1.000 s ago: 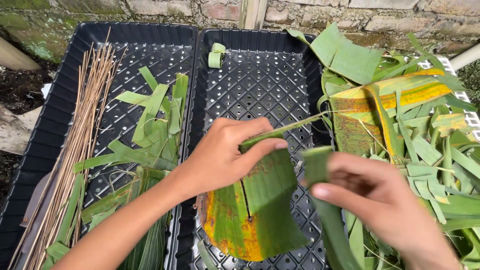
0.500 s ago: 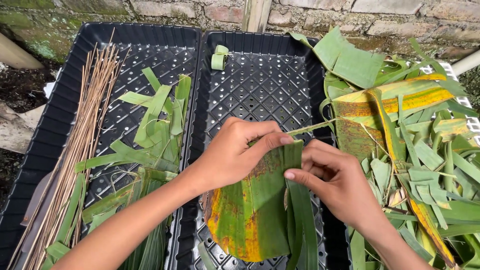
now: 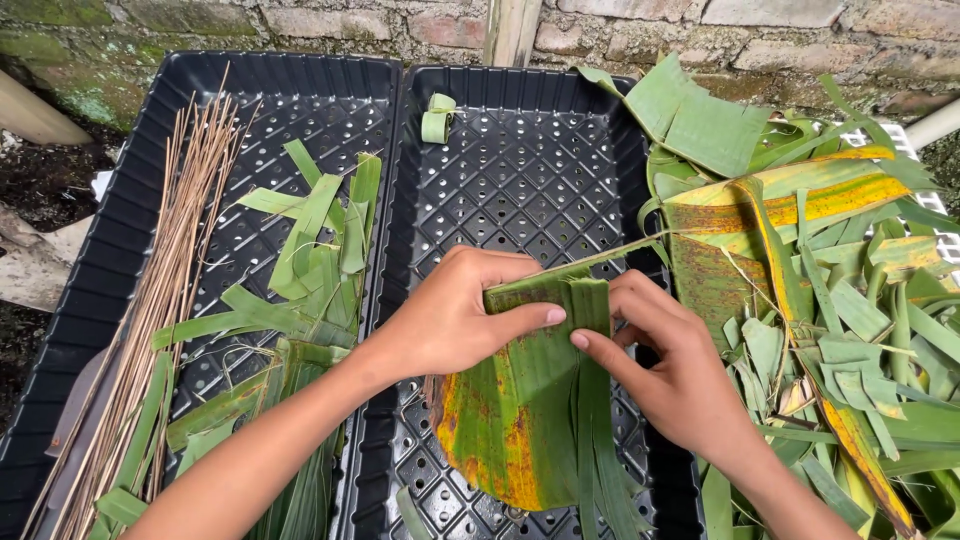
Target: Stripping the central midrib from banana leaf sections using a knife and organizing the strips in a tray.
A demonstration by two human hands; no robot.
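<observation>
Two-handed, held one big leaf (image 3: pixel 510 420) just over the right tray (image 3: pixel 520 180). Pinched the folded top edge with the left hand (image 3: pixel 450 320), grip closed on the leaf, thumb lying across the front. Pressed the same fold from the other side with the right hand (image 3: pixel 670 370), grip closed narrow on the leaf too, fingertips (image 3: pixel 585 340) touching the green part. Saw green at the top of the leaf, then yellow and brown spots lower down. Saw long thin strips (image 3: pixel 590 460) hanging down on its right side, under the right hand. Could not tell if the bottom of the leaf touched the tray.

Looked down on two black trays full of little holes, set side by side with edges touching. Found a small rolled bit of leaf (image 3: pixel 437 118) at the far end of the right tray, well apart from both hands. Found loose green leaf pieces (image 3: pixel 320 250) lying in the left tray (image 3: pixel 250 100). Found a bundle of thin brown sticks (image 3: pixel 170 260) along the left side of that tray. Saw a big pile of leaves (image 3: pixel 800 260), green and yellow, just beside the right tray and near the right hand. Saw a mossy brick wall (image 3: pixel 300 20) behind the trays, with a wooden post (image 3: pixel 510 30) standing against it.
</observation>
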